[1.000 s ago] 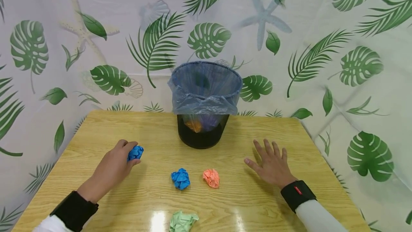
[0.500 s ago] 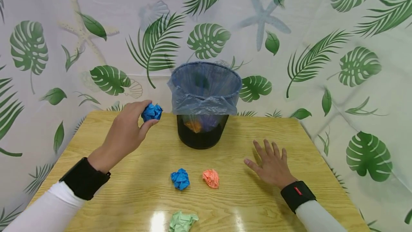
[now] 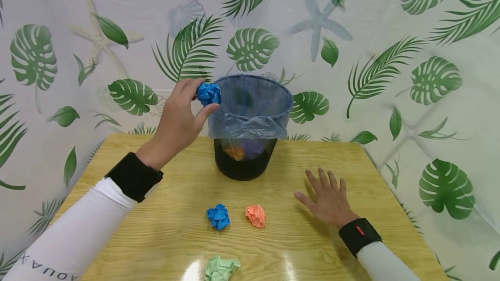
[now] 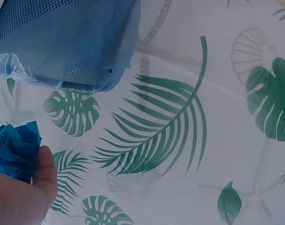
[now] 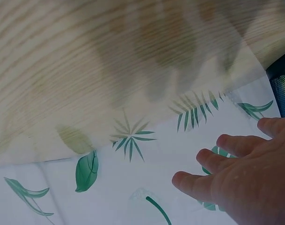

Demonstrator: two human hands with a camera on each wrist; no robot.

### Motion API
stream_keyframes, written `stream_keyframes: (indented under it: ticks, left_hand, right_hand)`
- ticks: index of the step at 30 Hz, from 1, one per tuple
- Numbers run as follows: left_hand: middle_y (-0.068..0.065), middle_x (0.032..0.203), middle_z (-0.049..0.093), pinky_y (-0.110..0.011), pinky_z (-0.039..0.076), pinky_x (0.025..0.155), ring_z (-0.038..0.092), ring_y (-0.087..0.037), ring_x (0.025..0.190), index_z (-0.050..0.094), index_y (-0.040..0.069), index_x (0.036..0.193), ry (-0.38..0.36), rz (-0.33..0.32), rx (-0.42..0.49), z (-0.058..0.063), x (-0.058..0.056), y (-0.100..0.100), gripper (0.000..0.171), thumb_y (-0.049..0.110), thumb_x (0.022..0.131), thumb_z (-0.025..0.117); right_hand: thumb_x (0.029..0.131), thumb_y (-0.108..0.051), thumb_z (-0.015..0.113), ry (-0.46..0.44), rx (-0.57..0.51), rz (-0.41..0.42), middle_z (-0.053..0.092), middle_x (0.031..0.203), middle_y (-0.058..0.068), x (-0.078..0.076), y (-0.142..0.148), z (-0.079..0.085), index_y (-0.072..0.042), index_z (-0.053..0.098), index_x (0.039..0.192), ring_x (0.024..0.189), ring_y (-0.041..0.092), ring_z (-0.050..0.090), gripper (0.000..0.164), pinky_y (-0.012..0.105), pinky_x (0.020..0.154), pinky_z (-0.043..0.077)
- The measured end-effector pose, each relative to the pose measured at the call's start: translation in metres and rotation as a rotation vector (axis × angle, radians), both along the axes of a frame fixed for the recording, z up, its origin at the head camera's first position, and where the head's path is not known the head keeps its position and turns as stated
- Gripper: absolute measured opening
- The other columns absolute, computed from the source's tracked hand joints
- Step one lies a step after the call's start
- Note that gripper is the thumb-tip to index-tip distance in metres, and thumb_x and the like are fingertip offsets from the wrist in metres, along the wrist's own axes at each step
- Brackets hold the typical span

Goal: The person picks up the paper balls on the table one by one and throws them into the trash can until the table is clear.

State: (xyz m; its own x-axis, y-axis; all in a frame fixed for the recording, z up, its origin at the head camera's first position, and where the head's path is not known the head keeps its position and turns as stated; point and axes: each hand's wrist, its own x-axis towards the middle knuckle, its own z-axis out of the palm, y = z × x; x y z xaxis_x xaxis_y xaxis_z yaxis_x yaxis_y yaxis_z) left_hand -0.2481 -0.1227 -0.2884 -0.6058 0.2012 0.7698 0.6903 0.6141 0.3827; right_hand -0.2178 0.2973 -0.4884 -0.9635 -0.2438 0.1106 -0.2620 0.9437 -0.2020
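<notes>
My head feed looks forward and down from the near side, set well back, with the leaf-print cloth [image 3: 258, 21] at 12 o'clock, the bin [image 3: 246, 168] mid-dial and the tabletop [image 3: 175, 211] toward 6. My left wrist feed rides close to the left grip [image 4: 20, 201] at 8 o'clock, facing the cloth upside down and sharing the bin, near 10:30, with the head. I get the right wrist feed inverted too, tabletop above cloth, the right grip [image 5: 254, 183] close at 4 o'clock.

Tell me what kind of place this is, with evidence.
Probably a staged tabletop recording setup: a leaf-and-starfish-print backdrop behind a wood-grain table, a lined mesh wastebasket standing on it, and two black wristbands.
</notes>
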Motion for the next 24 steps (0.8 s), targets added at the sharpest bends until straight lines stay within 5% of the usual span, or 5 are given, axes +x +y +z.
stream_keyframes:
  ticks: [9, 24]
  left_hand:
    - [-0.024, 0.139, 0.058, -0.045, 0.047, 0.109, 0.056, -0.035, 0.129, 0.051, -0.007, 0.145, -0.091, 0.023, 0.02, 0.007, -0.022, 0.021, 0.06, 0.021, 0.096, 0.074]
    - [-0.02, 0.152, 0.049, -0.045, 0.035, 0.119, 0.041, -0.035, 0.145, 0.043, -0.001, 0.154, -0.316, 0.038, -0.038, -0.009, -0.045, 0.049, 0.068, 0.028, 0.099, 0.071]
  right_hand:
    - [0.1, -0.066, 0.049, 0.023, -0.011, 0.01, 0.025, 0.162, 0.032, 0.001, 0.003, 0.002, -0.012, 0.031, 0.163, 0.148, 0.058, 0.016, 0.085, 0.081, 0.11, 0.003]
    - [0.099, -0.068, 0.049, 0.004, -0.005, 0.003, 0.024, 0.163, 0.031, 0.0, 0.005, -0.002, -0.014, 0.03, 0.163, 0.149, 0.058, 0.014, 0.086, 0.08, 0.111, 0.001]
